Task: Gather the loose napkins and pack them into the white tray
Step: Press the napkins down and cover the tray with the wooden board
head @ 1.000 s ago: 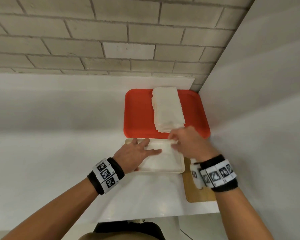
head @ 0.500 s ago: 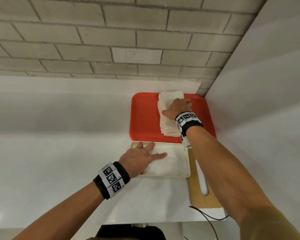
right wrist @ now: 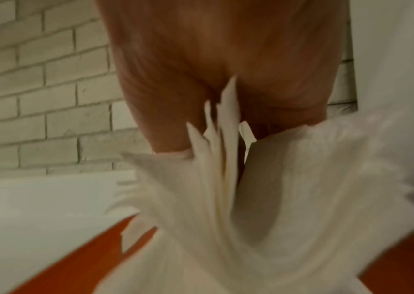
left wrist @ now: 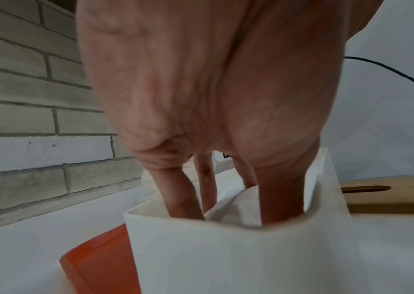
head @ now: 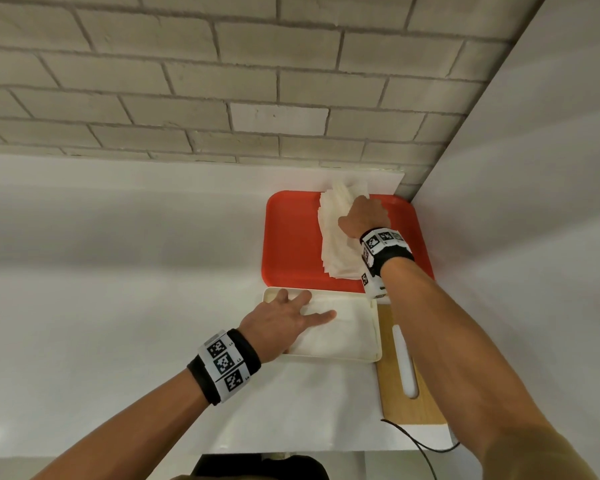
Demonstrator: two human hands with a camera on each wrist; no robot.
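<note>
A stack of white napkins lies on the red tray at the back of the counter. My right hand reaches over the stack's far end and grips several napkins, whose edges fan up between its fingers. In front of the red tray sits the white tray with napkins lying flat inside. My left hand presses down on those napkins with straight, spread fingers inside the white tray.
A wooden board with a white slot lies right of the white tray, partly under my right forearm. A black cable runs off the counter's front edge. A brick wall stands behind and a white wall closes the right side.
My right hand went from the white tray back to the napkin stack on the red tray, reached its far end and lifted napkin edges. The left hand stayed pressed in the white tray.
</note>
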